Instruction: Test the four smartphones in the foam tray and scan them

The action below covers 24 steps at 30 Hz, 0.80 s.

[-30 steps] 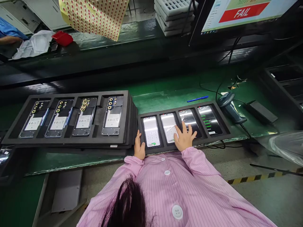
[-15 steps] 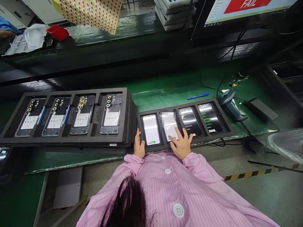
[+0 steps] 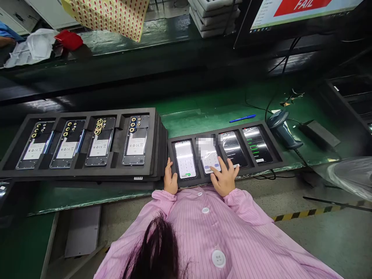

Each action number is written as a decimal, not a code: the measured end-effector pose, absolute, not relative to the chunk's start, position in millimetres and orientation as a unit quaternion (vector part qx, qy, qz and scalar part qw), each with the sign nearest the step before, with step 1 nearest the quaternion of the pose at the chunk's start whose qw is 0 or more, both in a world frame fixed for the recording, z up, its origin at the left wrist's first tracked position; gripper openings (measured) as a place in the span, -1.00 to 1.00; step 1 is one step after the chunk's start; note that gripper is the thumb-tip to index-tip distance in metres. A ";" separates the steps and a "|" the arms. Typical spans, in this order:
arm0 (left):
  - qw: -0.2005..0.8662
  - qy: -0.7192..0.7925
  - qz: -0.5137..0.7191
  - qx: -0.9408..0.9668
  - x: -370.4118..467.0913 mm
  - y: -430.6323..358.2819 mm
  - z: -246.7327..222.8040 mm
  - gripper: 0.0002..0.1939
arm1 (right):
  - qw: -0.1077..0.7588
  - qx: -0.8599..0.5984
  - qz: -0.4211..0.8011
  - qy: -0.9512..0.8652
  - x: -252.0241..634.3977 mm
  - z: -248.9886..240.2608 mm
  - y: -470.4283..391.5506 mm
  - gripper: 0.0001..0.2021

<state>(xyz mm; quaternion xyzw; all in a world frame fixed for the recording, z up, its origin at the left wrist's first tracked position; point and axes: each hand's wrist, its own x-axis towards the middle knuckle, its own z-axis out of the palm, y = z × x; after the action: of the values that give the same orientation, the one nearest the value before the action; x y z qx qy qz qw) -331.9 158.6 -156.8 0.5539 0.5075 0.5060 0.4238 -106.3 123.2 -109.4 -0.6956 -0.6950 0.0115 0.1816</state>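
Note:
A black foam tray (image 3: 198,181) lies at the bench's front edge with several phones in its slots. My left hand (image 3: 170,179) rests against the tray's left end, fingers stretched out. Beside it is a phone (image 3: 185,159) with a lit white keypad screen. My right hand (image 3: 225,179) is over the second phone (image 3: 208,155), fingers spread, a fingertip at the lower part of its lit screen; part of that screen is pixelated. A third phone (image 3: 232,149) shows a dark screen, partly behind my fingers. The rightmost phone (image 3: 258,145) shows green text lines on black.
Left stands a stack of black foam trays (image 3: 152,147), the top one holding several open-backed phones (image 3: 134,140). A blue pen (image 3: 242,118) and a barcode scanner (image 3: 284,130) lie behind and right. A monitor (image 3: 302,19) reads FAIL. Yellow dotted sheet (image 3: 110,17) hangs over the shelf.
My right hand has shifted slightly right and its fingers have moved on the second phone. That screen's lower part now shows different buttons. My left hand stays in place.

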 end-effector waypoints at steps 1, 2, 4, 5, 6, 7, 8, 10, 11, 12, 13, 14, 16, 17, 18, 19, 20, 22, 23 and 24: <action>0.423 0.508 0.505 0.555 -332.0 158.6 -156.6 -0.54 | 0.194 -0.706 -0.001 -0.681 -104.5 -110.8 122.9 -0.75; 0.422 0.511 0.503 0.555 -332.1 158.6 -156.5 -0.54 | 0.203 -0.715 -0.011 -0.669 -102.7 -112.3 122.7 -0.75; 0.421 0.516 0.498 0.555 -332.2 158.6 -156.5 -0.54 | 0.208 -0.730 -0.020 -0.651 -99.9 -114.7 122.3 -0.75; 0.421 0.519 0.498 0.553 -332.3 158.6 -156.5 -0.55 | 0.205 -0.736 -0.018 -0.645 -99.3 -115.6 122.0 -0.75; 0.421 0.519 0.498 0.552 -332.4 158.6 -156.7 -0.55 | 0.202 -0.740 -0.016 -0.641 -99.2 -116.3 121.7 -0.76; 0.422 0.518 0.499 0.551 -332.5 158.7 -156.8 -0.55 | 0.201 -0.743 -0.015 -0.639 -99.5 -116.8 121.3 -0.76; 0.423 0.516 0.501 0.551 -332.5 158.7 -157.1 -0.55 | 0.202 -0.743 -0.015 -0.638 -99.9 -117.2 120.9 -0.76; 0.425 0.513 0.504 0.551 -332.6 158.7 -157.5 -0.55 | 0.209 -0.737 -0.018 -0.643 -101.0 -117.8 120.0 -0.76; 0.425 0.513 0.504 0.550 -332.6 158.6 -157.6 -0.55 | 0.210 -0.730 -0.018 -0.650 -101.6 -118.0 119.8 -0.77; 0.425 0.515 0.504 0.548 -332.5 158.6 -157.6 -0.55 | 0.210 -0.723 -0.017 -0.658 -102.3 -118.1 119.9 -0.77; 0.426 0.517 0.503 0.547 -332.4 158.6 -157.6 -0.56 | 0.207 -0.717 -0.013 -0.665 -103.2 -117.9 120.4 -0.77; 0.425 0.519 0.502 0.545 -332.3 158.6 -157.6 -0.56 | 0.202 -0.715 -0.007 -0.670 -104.3 -117.4 121.2 -0.76; 0.425 0.520 0.501 0.545 -331.9 158.6 -157.4 -0.56 | 0.185 -0.717 0.008 -0.672 -107.4 -115.5 123.8 -0.73; 0.425 0.520 0.501 0.546 -331.8 158.6 -157.3 -0.56 | 0.176 -0.721 0.015 -0.670 -109.4 -114.1 125.3 -0.72; 0.425 0.518 0.501 0.547 -331.6 158.7 -157.3 -0.56 | 0.168 -0.725 0.020 -0.668 -111.5 -112.4 126.8 -0.71; 0.424 0.517 0.502 0.549 -331.6 158.7 -157.2 -0.55 | 0.160 -0.727 0.026 -0.667 -113.6 -110.5 128.2 -0.71; 0.424 0.515 0.502 0.551 -331.6 158.8 -157.2 -0.55 | 0.155 -0.725 0.030 -0.670 -115.5 -108.5 129.5 -0.70; 0.421 0.513 0.504 0.553 -331.8 158.8 -157.0 -0.55 | 0.143 -0.714 0.042 -0.684 -118.5 -105.0 131.2 -0.69; 0.421 0.514 0.502 0.553 -331.9 158.8 -156.8 -0.55 | 0.134 -0.706 0.049 -0.693 -119.2 -103.8 131.7 -0.68; 0.422 0.517 0.500 0.552 -332.2 158.7 -156.5 -0.55 | 0.126 -0.699 0.056 -0.701 -119.3 -103.1 131.9 -0.68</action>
<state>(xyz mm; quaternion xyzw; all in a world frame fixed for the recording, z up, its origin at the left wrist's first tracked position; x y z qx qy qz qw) -332.2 158.7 -156.5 0.5521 0.5166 0.5002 0.4220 -119.3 131.9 -103.1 -0.6993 -0.7014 0.0562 0.1259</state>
